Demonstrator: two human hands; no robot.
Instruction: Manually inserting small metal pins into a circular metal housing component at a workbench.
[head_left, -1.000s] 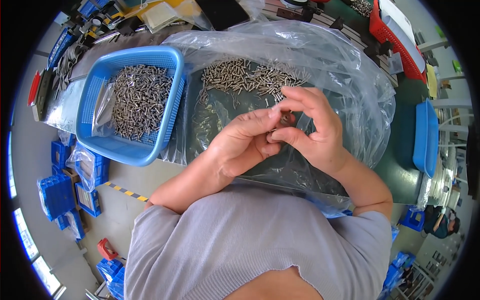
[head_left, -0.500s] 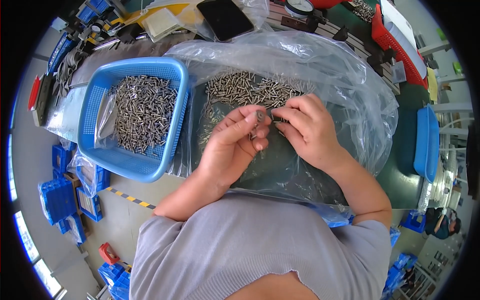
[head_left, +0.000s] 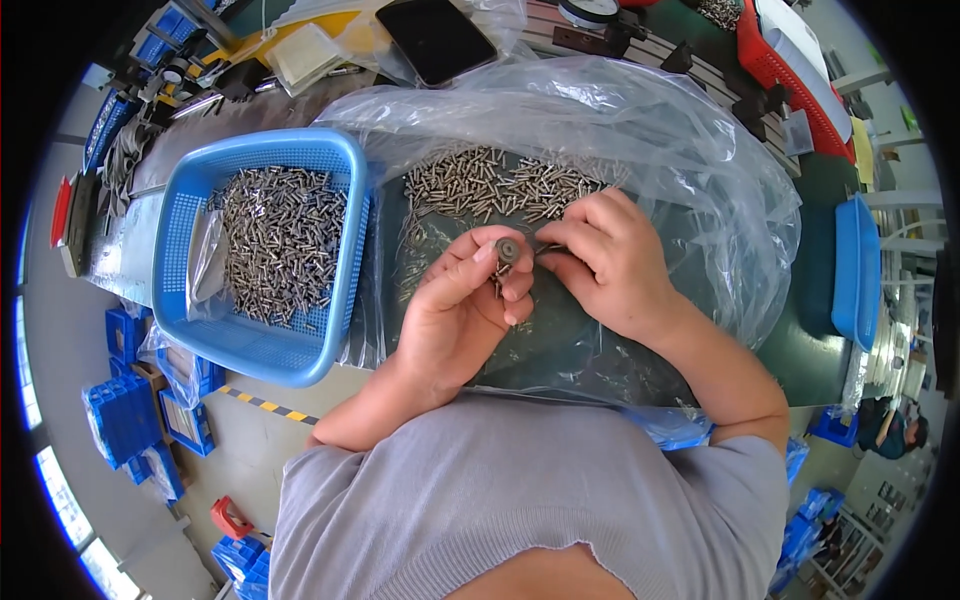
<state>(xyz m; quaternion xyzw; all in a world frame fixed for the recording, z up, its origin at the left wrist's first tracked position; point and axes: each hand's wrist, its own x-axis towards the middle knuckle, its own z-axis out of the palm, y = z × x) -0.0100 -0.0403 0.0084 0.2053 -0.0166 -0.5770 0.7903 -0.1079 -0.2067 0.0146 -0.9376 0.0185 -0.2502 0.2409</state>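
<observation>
My left hand [head_left: 452,300] is closed, with a round grey metal piece [head_left: 507,250] with a hole in its face pinched between thumb and forefinger. Below that piece, several small metal pins [head_left: 499,281] show against its curled fingers. Close by on the right, my right hand [head_left: 615,258] pinches a small metal pin [head_left: 546,249], mostly covered by the fingertips. Just beyond both hands, a pile of small metal pins [head_left: 460,180] lies on a clear plastic bag [head_left: 690,130] spread over the green table.
To the left stands a blue plastic basket [head_left: 340,250] with many small metal pins and a clear bag inside. A black phone [head_left: 437,38], a dial gauge [head_left: 588,10] and a red basket [head_left: 775,65] lie at the back. A blue tray [head_left: 855,272] is at the right edge.
The round piece has turned so its holed face shows more, and has shifted slightly left and down. My right fingertips have moved a little left and drawn closer together.
</observation>
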